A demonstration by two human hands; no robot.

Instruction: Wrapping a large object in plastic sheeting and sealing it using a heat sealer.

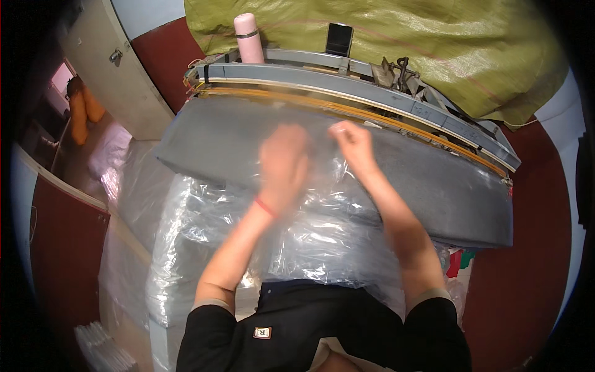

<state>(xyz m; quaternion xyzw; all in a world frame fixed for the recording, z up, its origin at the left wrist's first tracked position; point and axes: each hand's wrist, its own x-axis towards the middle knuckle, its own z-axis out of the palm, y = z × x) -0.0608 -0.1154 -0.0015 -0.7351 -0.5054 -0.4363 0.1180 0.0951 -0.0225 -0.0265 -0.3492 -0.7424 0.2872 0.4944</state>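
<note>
Pinching a clear plastic bag (322, 162) at the frame's centre, the right hand (353, 144) grips its top edge on the grey worktop (446, 192). Blur hides whether the left hand (284, 164), resting on the bag, is closed. A pink bottle (248, 37) stands at upper centre.

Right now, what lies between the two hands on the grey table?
In the head view, only clear plastic film over the grey table lies between the left hand and right hand.

glossy clear plastic film (322, 235), matt grey worktop (446, 186)
</note>
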